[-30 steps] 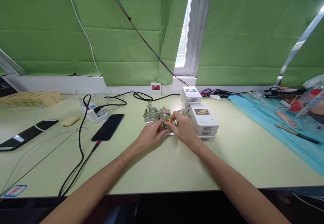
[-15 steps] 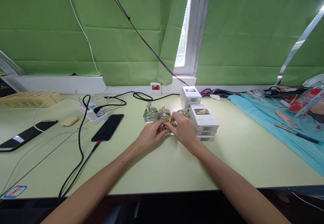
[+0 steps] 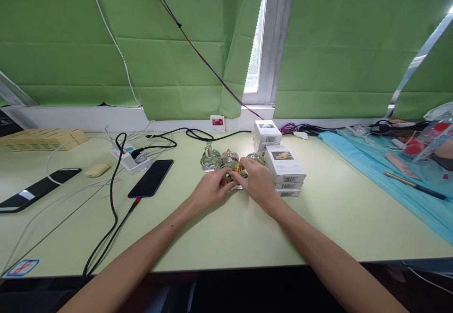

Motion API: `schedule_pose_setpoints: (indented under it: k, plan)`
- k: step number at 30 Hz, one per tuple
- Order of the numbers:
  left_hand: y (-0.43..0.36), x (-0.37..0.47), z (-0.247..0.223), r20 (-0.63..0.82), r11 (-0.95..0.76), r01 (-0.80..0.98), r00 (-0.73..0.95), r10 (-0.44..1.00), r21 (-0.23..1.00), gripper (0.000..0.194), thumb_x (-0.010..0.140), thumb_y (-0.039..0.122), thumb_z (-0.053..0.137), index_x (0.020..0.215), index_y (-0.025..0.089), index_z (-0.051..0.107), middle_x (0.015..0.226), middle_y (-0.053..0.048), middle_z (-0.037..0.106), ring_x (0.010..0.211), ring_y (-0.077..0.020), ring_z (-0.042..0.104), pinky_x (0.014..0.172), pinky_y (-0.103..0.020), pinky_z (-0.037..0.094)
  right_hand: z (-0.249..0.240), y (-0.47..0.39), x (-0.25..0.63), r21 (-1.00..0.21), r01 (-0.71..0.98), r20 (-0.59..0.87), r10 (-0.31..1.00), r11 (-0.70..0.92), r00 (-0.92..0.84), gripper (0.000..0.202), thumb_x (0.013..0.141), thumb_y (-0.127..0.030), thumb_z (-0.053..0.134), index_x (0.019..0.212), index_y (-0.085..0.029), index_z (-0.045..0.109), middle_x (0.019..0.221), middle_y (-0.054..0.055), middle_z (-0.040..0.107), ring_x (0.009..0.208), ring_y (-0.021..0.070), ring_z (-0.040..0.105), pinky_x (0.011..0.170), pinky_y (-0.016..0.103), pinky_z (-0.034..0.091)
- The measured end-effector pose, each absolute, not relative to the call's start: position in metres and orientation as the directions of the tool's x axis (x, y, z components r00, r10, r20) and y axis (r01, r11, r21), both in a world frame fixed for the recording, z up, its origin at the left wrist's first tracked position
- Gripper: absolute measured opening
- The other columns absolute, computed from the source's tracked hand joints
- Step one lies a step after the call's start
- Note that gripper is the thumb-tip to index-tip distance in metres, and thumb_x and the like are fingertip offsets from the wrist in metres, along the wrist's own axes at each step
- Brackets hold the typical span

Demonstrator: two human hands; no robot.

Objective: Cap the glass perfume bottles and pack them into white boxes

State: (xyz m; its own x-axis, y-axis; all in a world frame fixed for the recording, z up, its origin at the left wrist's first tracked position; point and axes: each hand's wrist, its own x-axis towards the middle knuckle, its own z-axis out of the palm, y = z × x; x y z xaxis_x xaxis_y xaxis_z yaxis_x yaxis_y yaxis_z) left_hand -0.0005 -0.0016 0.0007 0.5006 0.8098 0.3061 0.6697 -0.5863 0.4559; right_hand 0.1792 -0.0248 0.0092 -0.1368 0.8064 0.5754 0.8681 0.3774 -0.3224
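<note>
"So, which way does that front bottle (image 3: 238, 176) point?"

"Upward, I'd say. Its gold neck (image 3: 238, 167) is on top, and the long axis looks roughly upright, though the fingers cover so much of the glass that I can't judge a slight lean."

"Where is it, exactly?"

"Low over the table (image 3: 198, 242), between the two hands, just in front of a bottle with an ornate gold top (image 3: 229, 156). I can't make out whether its base touches the tabletop."

"What about the grip?"

"The right hand (image 3: 260, 180) has its thumb and forefinger drawn close together, pinching near the gold neck. The left hand (image 3: 211, 185) is curled in from the other side, thumb and fingers only a little apart, with the bottle's side between them. How hard either one presses, I can't tell."

"And around them?"

"A clear bottle (image 3: 210, 158) stands beyond the left hand, and another bottle (image 3: 256, 156) is partly hidden behind the right. Just beside the right hand there's a stack of white boxes (image 3: 285, 167); a dark phone (image 3: 151, 178) lies off to the left."
</note>
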Motion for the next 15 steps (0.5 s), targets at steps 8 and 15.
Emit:
schedule_pose_setpoints:
  k: [8, 15]
  plan:
    - [-0.0015, -0.0001, 0.0015, 0.311, -0.593, 0.668, 0.505, 0.805, 0.450, 0.018, 0.094, 0.038, 0.056, 0.093, 0.020, 0.059, 0.065, 0.004, 0.055, 0.059, -0.0143, 0.050, 0.058, -0.028, 0.032, 0.0096, -0.0277, 0.1799, -0.391, 0.824, 0.591, 0.798, 0.410, -0.117, 0.013, 0.092, -0.034, 0.065, 0.094, -0.021, 0.060, 0.086, 0.002, 0.068, 0.068, 0.0175, 0.060, 0.058, 0.027, 0.034]
    - [-0.0025, -0.0003, 0.0025, 0.316, -0.602, 0.659, 0.513, 0.798, 0.450, 0.020, 0.094, 0.038, 0.054, 0.099, 0.020, 0.061, 0.064, 0.004, 0.055, 0.059, -0.0146, 0.050, 0.059, -0.028, 0.034, 0.0082, -0.0274, 0.1825, -0.406, 0.772, 0.619, 0.768, 0.490, -0.162, 0.026, 0.094, -0.025, 0.058, 0.119, -0.024, 0.063, 0.096, 0.004, 0.071, 0.079, 0.0188, 0.065, 0.063, 0.027, 0.040]
